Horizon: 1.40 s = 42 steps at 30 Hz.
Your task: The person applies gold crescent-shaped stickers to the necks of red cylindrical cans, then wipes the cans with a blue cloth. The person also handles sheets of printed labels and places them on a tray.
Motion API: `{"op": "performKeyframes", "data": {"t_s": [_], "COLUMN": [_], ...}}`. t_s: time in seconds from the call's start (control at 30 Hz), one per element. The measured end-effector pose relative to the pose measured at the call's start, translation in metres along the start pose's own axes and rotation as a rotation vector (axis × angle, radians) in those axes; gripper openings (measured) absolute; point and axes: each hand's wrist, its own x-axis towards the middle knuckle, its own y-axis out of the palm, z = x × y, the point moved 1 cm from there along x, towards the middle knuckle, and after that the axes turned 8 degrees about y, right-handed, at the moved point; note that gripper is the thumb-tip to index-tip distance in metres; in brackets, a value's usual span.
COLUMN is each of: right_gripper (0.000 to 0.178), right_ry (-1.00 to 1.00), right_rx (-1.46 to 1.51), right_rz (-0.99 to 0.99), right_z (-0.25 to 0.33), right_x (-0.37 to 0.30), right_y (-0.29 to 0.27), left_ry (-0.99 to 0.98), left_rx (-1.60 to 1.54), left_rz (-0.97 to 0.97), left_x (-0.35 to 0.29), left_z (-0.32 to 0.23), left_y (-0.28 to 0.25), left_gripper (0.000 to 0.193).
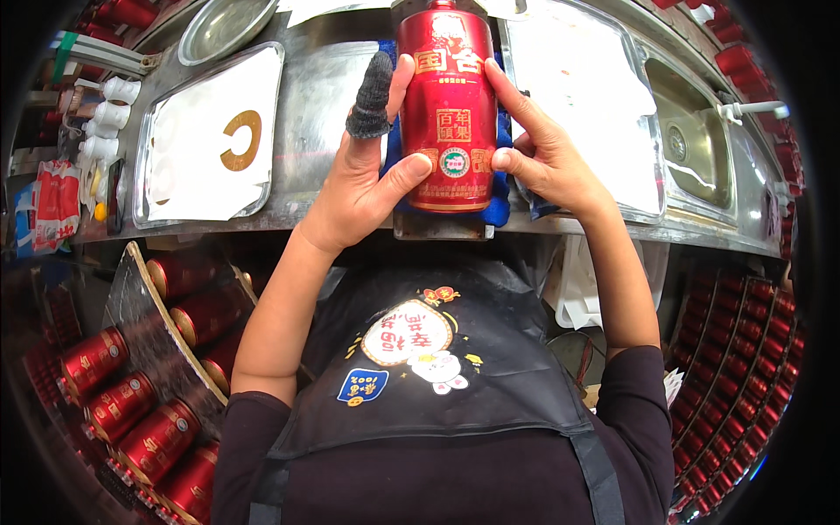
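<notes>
A glossy red bottle (447, 105) with gold lettering and a small round green-and-white emblem near its base lies with its neck pointing away from me. Blue cloth (497, 206) shows beneath it. My left hand (363, 175) grips its left side, the thumb resting on the front near the emblem. One left finger wears a dark knitted finger sleeve (372, 94). On the opposite side, my right hand (547, 149) holds the bottle between thumb and forefinger, its other fingers curled below. The bottle's underside is hidden.
On the left, a metal tray (278, 66) bears white sheets and a gold curved label (255, 140). Another tray (661, 131) with white sheets lies right, beside a sink (700, 157). Red bottles (157, 437) stand lower left; several more rows (735, 376) fill the right.
</notes>
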Motion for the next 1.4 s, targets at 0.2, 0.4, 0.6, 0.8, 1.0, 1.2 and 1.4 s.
{"op": "performKeyframes", "data": {"t_s": [0.2,0.4,0.6,0.8,1.0,1.2,1.4], "right_gripper": [0.087,0.09,0.089,0.087,0.097,0.09,0.079], "right_ry": [0.081,0.07,0.131,0.071,0.117,0.124,-0.002], "right_rx": [-0.001,-0.103,0.038,-0.067,-0.136,-0.211,-0.502], "right_rz": [0.024,-0.001,-0.035,-0.045,-0.043,-0.071,-0.189], "right_z": [0.012,0.017,0.011,0.014,0.017,0.031,0.06], "right_x": [-0.007,-0.008,-0.007,-0.009,-0.011,-0.012,-0.008], "right_y": [0.001,0.004,0.004,0.0,0.001,0.001,0.001], "left_ry": [-0.066,-0.029,-0.021,-0.08,-0.075,-0.043,0.05], "left_rx": [-0.078,-0.058,-0.048,-0.115,-0.094,-0.008,0.234], "left_rz": [-0.045,-0.04,-0.026,-0.018,0.002,-0.016,0.037], "left_x": [-0.004,-0.006,-0.004,-0.001,-0.002,-0.003,-0.002], "left_z": [0.002,0.006,0.004,0.002,0.001,-0.005,-0.013], "left_y": [-0.003,-0.001,-0.002,-0.001,0.0,-0.001,-0.001], "left_gripper": [0.08,0.083,0.09,0.091,0.096,0.095,0.082]}}
